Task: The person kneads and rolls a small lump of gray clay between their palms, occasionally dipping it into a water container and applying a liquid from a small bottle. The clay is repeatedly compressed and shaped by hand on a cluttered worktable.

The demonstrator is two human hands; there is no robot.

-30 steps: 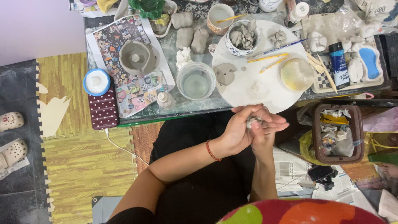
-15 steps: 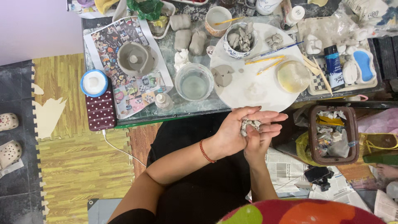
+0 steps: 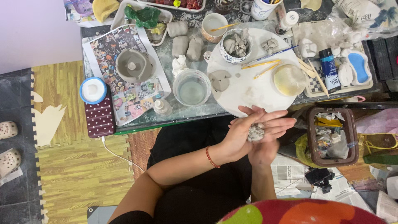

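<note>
A small grey lump of clay (image 3: 256,132) sits pressed between my two palms, just in front of the table's near edge and above my lap. My left hand (image 3: 240,132), with a red bracelet at the wrist, lies over it from the left with fingers stretched flat. My right hand (image 3: 271,143) cups it from below, fingers pointing right. Only part of the lump shows between the hands.
The glass table (image 3: 137,126) carries a white round board (image 3: 248,93) with clay scraps, a water bowl (image 3: 191,89), a grey clay bowl (image 3: 133,66) on a magazine, clay blocks (image 3: 186,45) and tools. A brown bin (image 3: 311,137) stands at my right; slippers (image 3: 8,129) lie far left.
My palms have slid across each other with the clay lump between them, and my fingers have stretched out flatter. The hands sit slightly lower and to the right in view.
</note>
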